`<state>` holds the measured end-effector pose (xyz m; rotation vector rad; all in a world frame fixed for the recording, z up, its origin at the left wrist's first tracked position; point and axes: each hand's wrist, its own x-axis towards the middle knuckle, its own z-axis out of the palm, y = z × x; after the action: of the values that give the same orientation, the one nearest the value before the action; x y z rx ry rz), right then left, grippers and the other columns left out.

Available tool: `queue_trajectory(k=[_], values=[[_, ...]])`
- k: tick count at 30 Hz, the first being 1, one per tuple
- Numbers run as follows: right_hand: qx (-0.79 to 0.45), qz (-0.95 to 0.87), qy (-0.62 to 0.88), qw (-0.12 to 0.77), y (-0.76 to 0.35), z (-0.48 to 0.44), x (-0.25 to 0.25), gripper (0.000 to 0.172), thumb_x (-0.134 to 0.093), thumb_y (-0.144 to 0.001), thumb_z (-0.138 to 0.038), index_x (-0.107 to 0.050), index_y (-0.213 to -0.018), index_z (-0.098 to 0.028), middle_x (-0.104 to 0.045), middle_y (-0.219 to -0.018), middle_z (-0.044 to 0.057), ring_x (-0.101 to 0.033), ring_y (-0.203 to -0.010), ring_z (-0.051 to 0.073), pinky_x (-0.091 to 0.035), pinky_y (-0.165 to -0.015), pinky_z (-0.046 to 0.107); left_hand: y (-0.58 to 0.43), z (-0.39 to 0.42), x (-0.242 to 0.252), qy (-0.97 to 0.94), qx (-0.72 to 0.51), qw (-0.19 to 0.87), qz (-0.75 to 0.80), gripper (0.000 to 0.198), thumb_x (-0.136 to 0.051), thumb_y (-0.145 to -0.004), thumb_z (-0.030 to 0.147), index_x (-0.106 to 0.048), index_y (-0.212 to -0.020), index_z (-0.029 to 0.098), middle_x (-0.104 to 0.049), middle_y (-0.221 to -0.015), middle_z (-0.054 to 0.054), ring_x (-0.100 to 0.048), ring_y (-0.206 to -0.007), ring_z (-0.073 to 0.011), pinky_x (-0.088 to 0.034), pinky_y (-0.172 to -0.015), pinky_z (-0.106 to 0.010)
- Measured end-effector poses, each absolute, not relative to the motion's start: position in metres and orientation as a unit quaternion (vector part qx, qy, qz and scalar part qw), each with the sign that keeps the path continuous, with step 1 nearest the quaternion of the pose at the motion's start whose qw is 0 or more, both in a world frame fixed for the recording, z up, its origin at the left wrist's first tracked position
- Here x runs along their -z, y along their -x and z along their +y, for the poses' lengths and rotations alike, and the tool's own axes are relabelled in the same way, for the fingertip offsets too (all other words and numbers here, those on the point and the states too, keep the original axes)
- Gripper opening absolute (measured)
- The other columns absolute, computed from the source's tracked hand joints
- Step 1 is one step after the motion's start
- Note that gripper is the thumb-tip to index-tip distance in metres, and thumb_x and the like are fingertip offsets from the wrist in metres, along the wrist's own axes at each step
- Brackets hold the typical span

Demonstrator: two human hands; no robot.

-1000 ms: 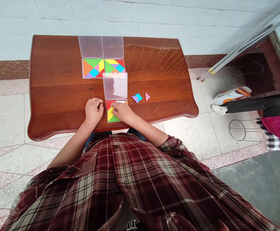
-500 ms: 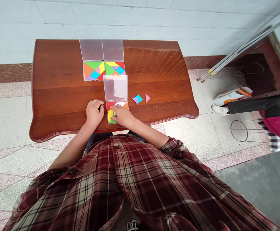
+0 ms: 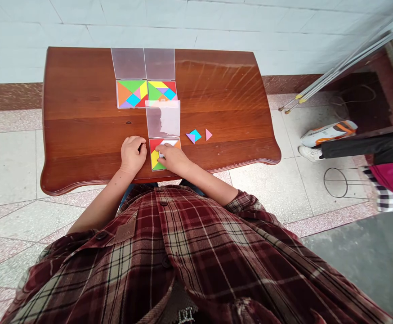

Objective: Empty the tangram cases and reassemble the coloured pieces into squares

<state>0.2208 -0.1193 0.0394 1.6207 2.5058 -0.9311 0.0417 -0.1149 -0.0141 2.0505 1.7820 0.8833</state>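
A small clear tangram case (image 3: 156, 155) lies open near the table's front edge, holding red, yellow, green and orange pieces, its lid (image 3: 163, 119) folded back. My right hand (image 3: 173, 158) rests on the case with fingertips pressed on the pieces inside; whether it holds one is unclear. My left hand (image 3: 133, 154) is curled in a loose fist, touching the case's left edge. To the right lie loose pieces: a purple triangle (image 3: 190, 137), a blue square (image 3: 195, 135) and a pink triangle (image 3: 207, 134).
Two more open cases with filled tangrams (image 3: 132, 94) (image 3: 162, 91) sit at the back of the wooden table (image 3: 82, 135). Another person's leg and shoe (image 3: 324, 135) are on the floor at right, beside metal poles (image 3: 338, 67).
My right hand's fingers have shifted slightly over the pieces in the near case. The left hand has stayed put. The view has shifted a little.
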Motion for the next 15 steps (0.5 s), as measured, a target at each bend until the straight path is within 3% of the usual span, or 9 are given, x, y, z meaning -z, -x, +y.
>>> queue_trajectory(k=[9, 15], values=[[0.316, 0.803, -0.505, -0.007, -0.218, -0.12, -0.04, 0.031, -0.059, -0.087, -0.014, -0.063, -0.118, -0.017, -0.062, -0.121, 0.011, -0.063, -0.104, 0.022, -0.046, -0.09, 0.032, -0.043, -0.115, 0.013, -0.713, -0.298, 0.148, 0.617, 0.013, -0.047, -0.083, 0.021, -0.059, -0.084, 0.023, -0.068, -0.098, -0.006, -0.059, -0.093, -0.0239, -0.047, -0.09, -0.043], [0.329, 0.754, -0.554, -0.125, -0.256, -0.099, -0.032, 0.022, -0.057, -0.084, -0.013, -0.066, -0.104, -0.017, -0.068, -0.101, 0.006, -0.063, -0.093, 0.019, -0.048, -0.087, 0.033, -0.04, -0.114, 0.016, -0.722, -0.3, 0.135, 0.609, 0.014, -0.046, -0.083, 0.021, -0.059, -0.084, 0.022, -0.069, -0.095, -0.005, -0.06, -0.091, -0.0229, -0.048, -0.088, -0.041]])
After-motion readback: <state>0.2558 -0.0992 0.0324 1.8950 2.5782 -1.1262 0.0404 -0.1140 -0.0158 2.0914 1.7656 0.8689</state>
